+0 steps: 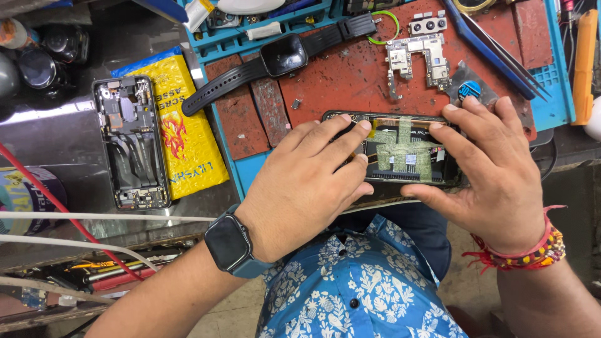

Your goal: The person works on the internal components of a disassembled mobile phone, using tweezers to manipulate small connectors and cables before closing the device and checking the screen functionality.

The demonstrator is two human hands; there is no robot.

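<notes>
Two opened phones are in view. One, the opened phone (400, 150), lies at the near edge of the red mat (350, 75), its back off and pale green tape crossed over its insides. The other, a stripped phone frame (131, 144), lies well apart to the left on the grey bench (56, 138), just beside one yellow packet (184, 131).

Both hands are on the nearer phone. The left hand (307, 188) lies flat over its left end with fingers spread and resting on it, not closed around it. The right hand (488, 169) covers the right end, fingers extended along the top edge and thumb at the lower edge, so it seems to steady the phone lightly rather than clasp it; the view does not settle this.

There are two watches: one watch (231, 244) on the left wrist, one black strap watch (285, 56) lying loose across the mat. One silver circuit board (416, 59) sits behind the phone, with one small camera module (429, 25) above it and a pair of tweezers (501, 53) to the right.

The mat has a blue compartmented border (263, 28) holding small parts. Cables (75, 231) cross the left foreground.
</notes>
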